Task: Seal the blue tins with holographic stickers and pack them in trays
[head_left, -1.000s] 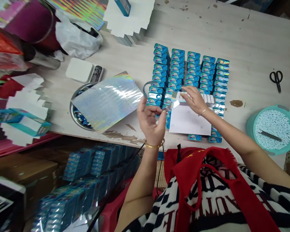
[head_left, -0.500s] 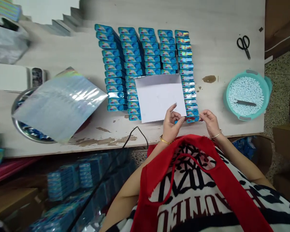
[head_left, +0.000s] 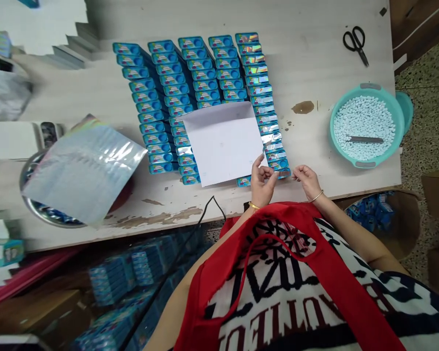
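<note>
Several rows of small blue printed boxes point(head_left: 151, 127) stand on the table. A white paper sheet point(head_left: 225, 146) lies across the near part of the middle rows. My left hand point(head_left: 262, 184) is at the sheet's lower right corner, index finger stretched onto it, thumb and other fingers curled in. My right hand point(head_left: 308, 182) is closed in a pinch just right of the nearest box of the right row point(head_left: 278, 165). A thin see-through strip seems to lie between my hands over that box; what each hand pinches is too small to tell. Shiny patches mark that row's boxes.
On the right are a teal basin point(head_left: 382, 155) of white pellets with tweezers point(head_left: 366, 140) and black scissors point(head_left: 356, 45). On the left, a silvery sheet point(head_left: 84, 170) covers a metal bowl point(head_left: 31, 197). A black cable point(head_left: 205, 207) hangs over the front edge.
The view has shifted, so the table's things appear further left. Against the boxes, my hands stay in nearly the same place, at the near end of the right row.
</note>
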`<act>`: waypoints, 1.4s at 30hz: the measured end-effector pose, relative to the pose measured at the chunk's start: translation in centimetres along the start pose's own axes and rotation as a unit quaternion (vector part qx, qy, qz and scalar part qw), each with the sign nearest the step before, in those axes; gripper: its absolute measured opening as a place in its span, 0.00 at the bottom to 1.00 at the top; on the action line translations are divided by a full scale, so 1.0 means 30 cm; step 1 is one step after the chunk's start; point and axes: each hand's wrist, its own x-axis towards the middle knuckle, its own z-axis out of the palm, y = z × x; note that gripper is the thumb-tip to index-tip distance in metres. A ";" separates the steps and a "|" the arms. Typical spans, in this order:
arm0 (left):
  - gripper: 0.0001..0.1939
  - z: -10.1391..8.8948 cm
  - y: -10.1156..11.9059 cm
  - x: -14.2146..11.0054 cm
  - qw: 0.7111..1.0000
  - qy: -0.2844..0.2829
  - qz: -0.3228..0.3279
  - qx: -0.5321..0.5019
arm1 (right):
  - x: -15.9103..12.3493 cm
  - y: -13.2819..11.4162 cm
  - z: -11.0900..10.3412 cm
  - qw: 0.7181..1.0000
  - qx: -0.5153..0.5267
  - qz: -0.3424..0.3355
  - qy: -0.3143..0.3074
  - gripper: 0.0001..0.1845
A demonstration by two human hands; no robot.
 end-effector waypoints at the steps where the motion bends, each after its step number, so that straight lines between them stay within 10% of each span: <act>1: 0.35 0.006 -0.005 0.000 1.000 0.003 -0.002 0.006 | 0.013 0.011 -0.007 1.000 -0.001 0.007 0.020 0.29; 6: 0.35 0.029 -0.005 0.009 1.000 -0.001 0.002 0.015 | 0.042 0.051 -0.012 0.989 0.065 0.131 -0.035 0.37; 26: 0.36 0.038 -0.140 0.091 0.956 0.058 0.048 0.283 | 0.180 0.092 0.036 0.998 -0.007 0.012 0.059 0.19; 42: 0.39 0.042 -0.168 0.106 0.907 -0.012 0.010 0.422 | 0.247 0.213 0.011 0.988 -0.126 -0.080 0.033 0.12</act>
